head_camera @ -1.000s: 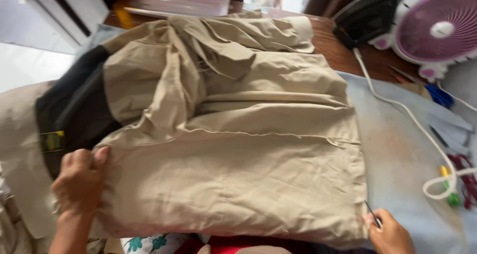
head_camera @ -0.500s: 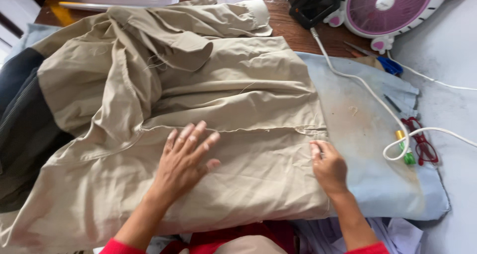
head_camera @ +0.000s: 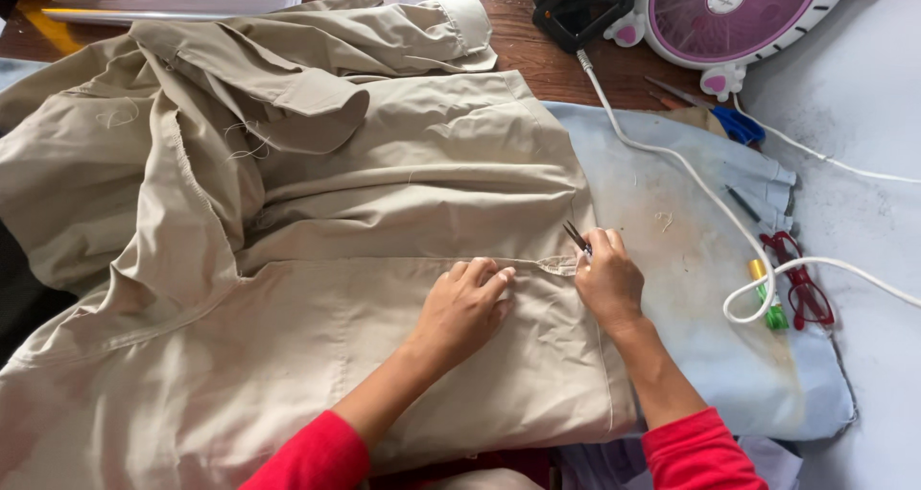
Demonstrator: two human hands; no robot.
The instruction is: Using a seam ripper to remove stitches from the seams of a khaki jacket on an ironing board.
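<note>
garment [head_camera: 288, 260]: we see plain beige
sleeves [head_camera: 705, 447]: red
fan [head_camera: 734, 11], upper right: pink and white
pad [head_camera: 691, 260]: pale blue

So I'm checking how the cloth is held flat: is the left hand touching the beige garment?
Touching. The head view shows the left hand lying palm down on the beige garment, fingers pressed beside the seam.

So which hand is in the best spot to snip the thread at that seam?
Probably the right hand: it holds the small snips with the tips right at the seam of the beige garment. The left hand lies flat, pressing the cloth beside it.
</note>
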